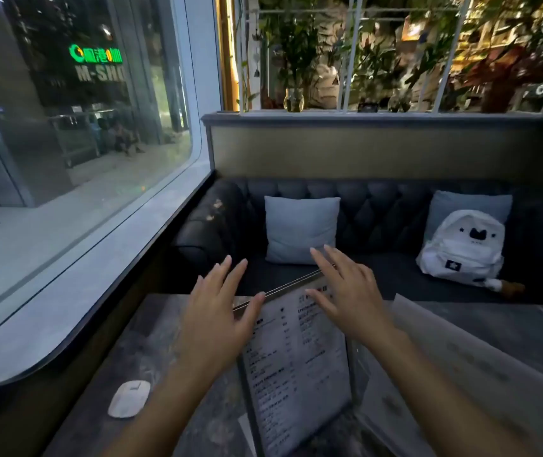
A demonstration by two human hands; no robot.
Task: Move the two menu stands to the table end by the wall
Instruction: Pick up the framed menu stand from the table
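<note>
A clear acrylic menu stand (296, 367) with printed text stands upright on the dark table (151, 344), near its middle. A second menu stand (481, 367) is a blurred, pale sheet to the right. My left hand (220, 311) hovers at the first stand's upper left edge, fingers spread, thumb touching the top rim. My right hand (346, 291) is spread over the stand's upper right corner, fingers apart. Neither hand grips the stand.
A small white oval device (130, 399) lies on the table by the window sill (75, 291) on the left. Beyond the table is a dark tufted sofa (378, 219) with a grey cushion (301, 229) and a white backpack (464, 249).
</note>
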